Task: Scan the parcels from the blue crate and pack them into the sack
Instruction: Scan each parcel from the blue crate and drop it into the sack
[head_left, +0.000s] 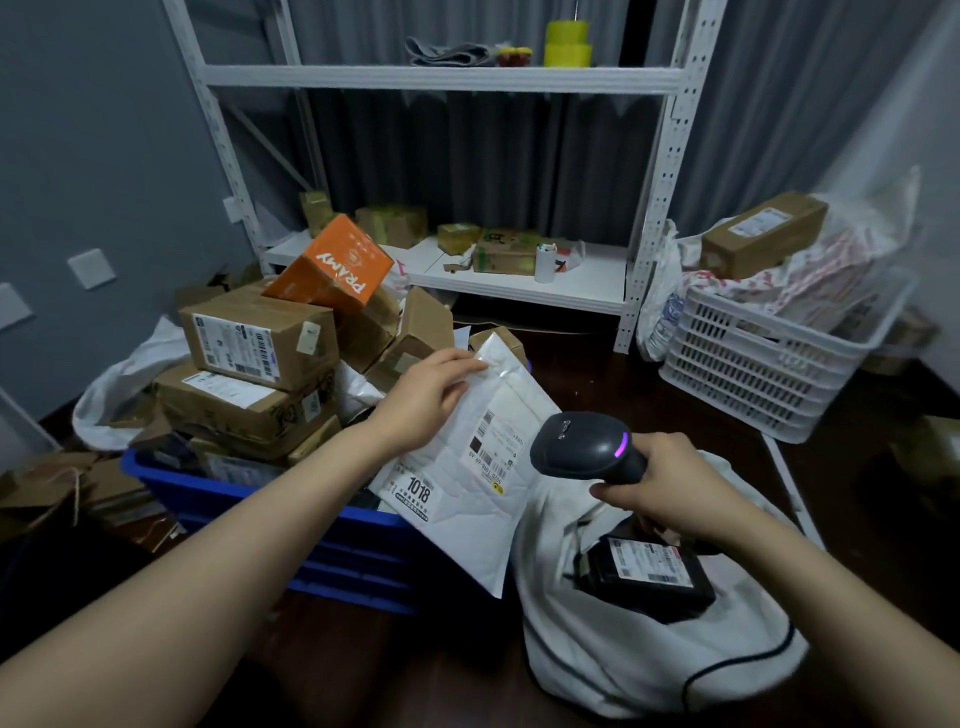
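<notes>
Left hand (431, 395) grips a white padded mailer (467, 499) by its top edge, fingers curled over the far side and thumb on the face. The mailer is held tilted above the right end of the blue crate (249, 499), label side up towards the camera. Its lower corner hangs past the crate's rim, down by the sack. You can read "1018" on one sticker, and there are a few barcodes on the label next to it.

Right hand (670, 488) is wrapped round the handle of a black barcode scanner (582, 447) with a purple light glowing on its back. The scanner's head sits just over the mailer's right edge, right by the barcodes. Can't tell if it actually touches the mailer.

The white sack (649, 660) lies open on the dark floor, just right of the crate and under the right hand. There's a black parcel (649, 571) with a white label inside its mouth.

The crate is heaped well above its rim with cardboard boxes (260, 338), and an orange box (332, 265) printed "PRAMY" sits tipped on top of the pile.

Over at the right there's a white slotted basket (769, 364) stuffed with bags, with a long brown box (763, 234) lying on top. Behind everything is a white shelf rack (436, 78). It has small boxes on the low shelf and yellow tape rolls (567, 44) up top.
</notes>
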